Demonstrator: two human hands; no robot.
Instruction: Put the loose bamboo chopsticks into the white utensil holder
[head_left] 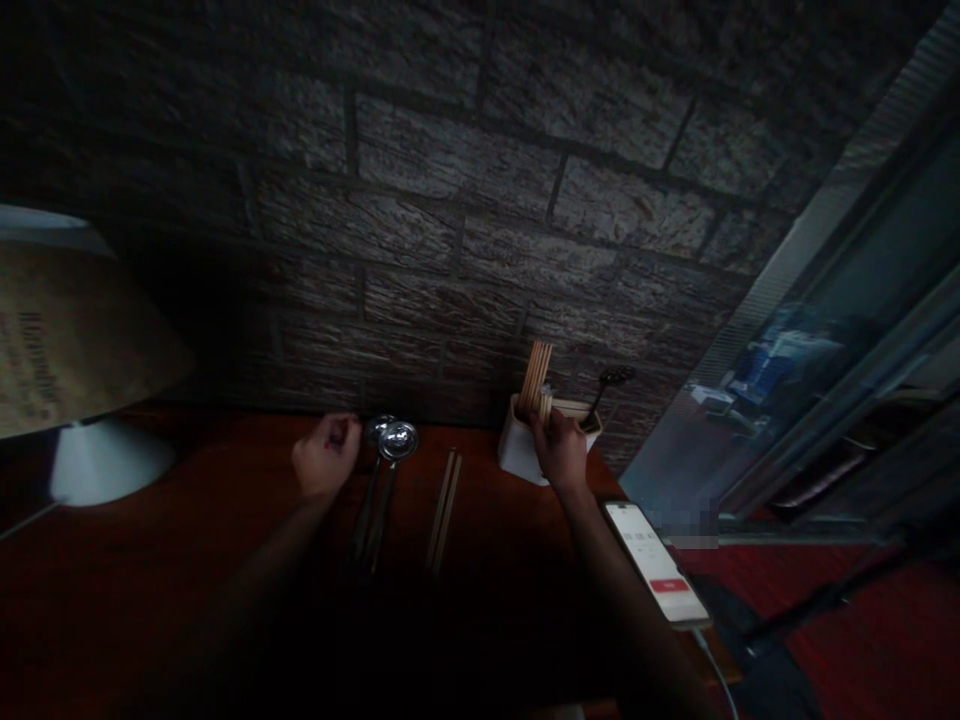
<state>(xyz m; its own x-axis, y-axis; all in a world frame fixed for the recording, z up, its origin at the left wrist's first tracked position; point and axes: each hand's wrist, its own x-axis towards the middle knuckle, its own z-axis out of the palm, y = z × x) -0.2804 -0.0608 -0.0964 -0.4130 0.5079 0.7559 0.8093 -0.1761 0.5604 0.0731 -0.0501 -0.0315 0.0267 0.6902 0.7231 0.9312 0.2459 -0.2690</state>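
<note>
My left hand point(326, 457) rests on the table as a loose fist, just left of two metal spoons, and nothing shows in it. The spoons point(397, 441) lie side by side, bowls toward the wall and handles toward me. To their right lies a pair of wooden chopsticks point(444, 510). My right hand point(562, 452) is at the white utensil holder point(517, 450), its fingers closed around the tops of some short light sticks, apparently chopsticks point(545, 402). Taller chopsticks point(536, 370) stand in the holder behind my fingers. A dark-headed utensil point(615, 376) leans out at its right side.
A phone point(656, 565) with a lit screen and a cable lies at the table's right edge. On the left stands a lamp with a printed shade point(82, 340) and white base point(109, 465). A brick wall point(412, 220) rises behind, and a glass panel point(787, 400) is at the right.
</note>
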